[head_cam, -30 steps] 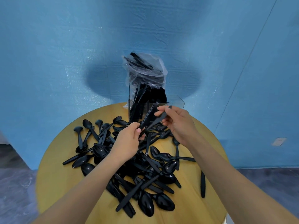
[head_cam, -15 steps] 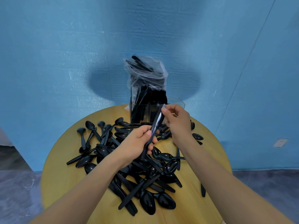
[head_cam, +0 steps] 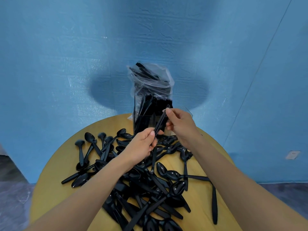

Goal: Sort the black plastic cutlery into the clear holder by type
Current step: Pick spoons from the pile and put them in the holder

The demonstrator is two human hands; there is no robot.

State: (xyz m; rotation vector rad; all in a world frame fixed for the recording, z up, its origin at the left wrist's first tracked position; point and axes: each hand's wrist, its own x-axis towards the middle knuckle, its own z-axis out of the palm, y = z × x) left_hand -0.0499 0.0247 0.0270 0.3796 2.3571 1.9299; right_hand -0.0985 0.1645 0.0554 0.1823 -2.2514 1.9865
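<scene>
Left grip: the left hand (head_cam: pixel 141 145) curls thumb and fingers round the lower end of a small bundle of black cutlery pieces (head_cam: pixel 161 120), narrow and closed on them.
Right grip: the right hand (head_cam: pixel 180 124) pinches the same bundle near its upper end between thumb and fingertips, the other fingers loosely bent.
Held bundle: thin, dark, tilted up and to the right between the two hands; its type cannot be told, since the ends are hidden or blurred.
Position: the bundle hangs above the tabletop, just in front of the clear holder (head_cam: pixel 186 110).
Clear holder: it stands at the far edge of the tabletop, with upright black pieces in its left and middle parts, fork tines showing at the top; the right part looks see-through.
Plastic bag (head_cam: pixel 150 80): clear, crumpled, with more black pieces inside, directly behind the holder.
Loose pile (head_cam: pixel 150 184): spoons and flat handles lie crossed over each other beneath and near both forearms.
Outlier: one knife (head_cam: pixel 214 204) lies apart at the right.
Tabletop (head_cam: pixel 55 180): round, yellow wood.
Backdrop: a blue wall (head_cam: pixel 66 55).
</scene>
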